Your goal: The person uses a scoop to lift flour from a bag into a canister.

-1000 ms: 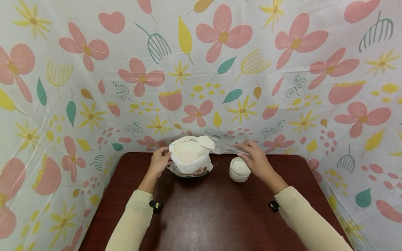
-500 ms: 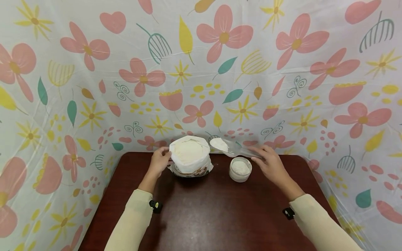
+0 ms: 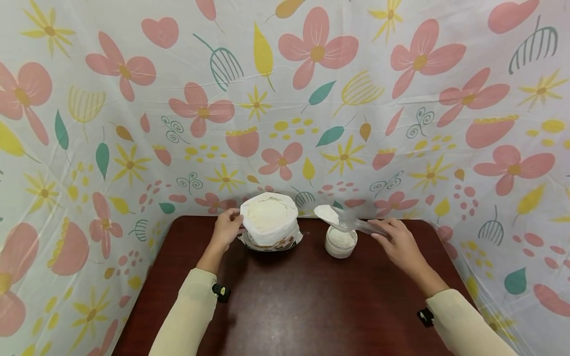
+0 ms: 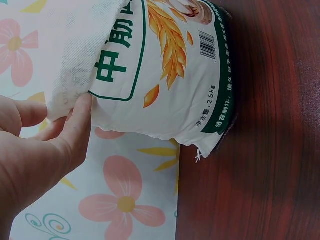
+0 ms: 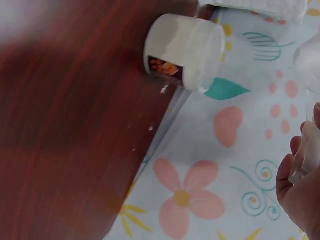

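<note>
A white bag of flour (image 3: 269, 233) stands at the back of the table with its top folded down. My left hand (image 3: 227, 229) is at the bag's left side; in the left wrist view, thumb and fingers pinch the folded edge of the flour bag (image 4: 140, 107). My right hand (image 3: 399, 243) grips the handle of a clear plastic scoop (image 3: 349, 220) heaped with white flour. The scoop's bowl is tilted over the mouth of a small round jar (image 3: 339, 250), which holds white powder. In the right wrist view the jar (image 5: 171, 44) shows a dark picture label.
A dark red-brown table (image 3: 285, 296) carries the bag and jar. Right behind its back edge hangs a flower-printed cloth (image 3: 285, 113), also on both sides. Small white specks (image 5: 151, 128) lie on the wood near the jar.
My right hand has moved the loaded scoop right, from above the flour bag to over the jar. My left hand has stayed at the bag.
</note>
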Demonstrator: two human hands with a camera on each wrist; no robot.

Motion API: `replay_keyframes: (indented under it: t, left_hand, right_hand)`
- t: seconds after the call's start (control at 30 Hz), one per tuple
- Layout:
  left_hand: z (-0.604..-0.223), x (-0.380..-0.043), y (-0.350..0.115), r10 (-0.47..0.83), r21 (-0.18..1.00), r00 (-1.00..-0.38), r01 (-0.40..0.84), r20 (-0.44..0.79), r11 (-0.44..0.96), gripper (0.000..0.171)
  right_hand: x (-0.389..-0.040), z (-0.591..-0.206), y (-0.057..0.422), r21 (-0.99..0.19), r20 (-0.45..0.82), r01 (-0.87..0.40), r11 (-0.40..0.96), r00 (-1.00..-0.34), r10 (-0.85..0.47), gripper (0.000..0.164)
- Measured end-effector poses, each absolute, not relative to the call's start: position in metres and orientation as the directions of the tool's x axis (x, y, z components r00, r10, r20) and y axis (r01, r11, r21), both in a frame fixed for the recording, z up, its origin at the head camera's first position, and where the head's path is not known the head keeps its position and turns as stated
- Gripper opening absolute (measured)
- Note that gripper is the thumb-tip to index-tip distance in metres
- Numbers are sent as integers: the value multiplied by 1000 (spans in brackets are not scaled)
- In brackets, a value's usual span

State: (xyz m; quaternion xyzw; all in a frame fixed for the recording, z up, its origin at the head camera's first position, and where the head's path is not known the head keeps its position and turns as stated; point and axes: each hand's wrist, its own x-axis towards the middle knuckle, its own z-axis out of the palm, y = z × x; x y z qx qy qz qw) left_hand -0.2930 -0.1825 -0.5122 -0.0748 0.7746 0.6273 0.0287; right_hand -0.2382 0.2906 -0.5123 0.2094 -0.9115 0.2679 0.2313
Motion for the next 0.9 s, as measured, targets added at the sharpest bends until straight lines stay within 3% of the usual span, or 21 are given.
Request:
replay_keyframes:
  t: [0.6,0.9]
  left_hand:
    - [-514,-293,-182,-80,966,-986,-162,-148,204,39]
    - [-512,-293,-182,-82,967,-985,-163,-149,197,40]
  right_hand:
    - [-227,-533,325,-310,466,-452,836,-839,-281,37]
    - [-236,-531,336,-181,435,-485,856,-820,-372,35]
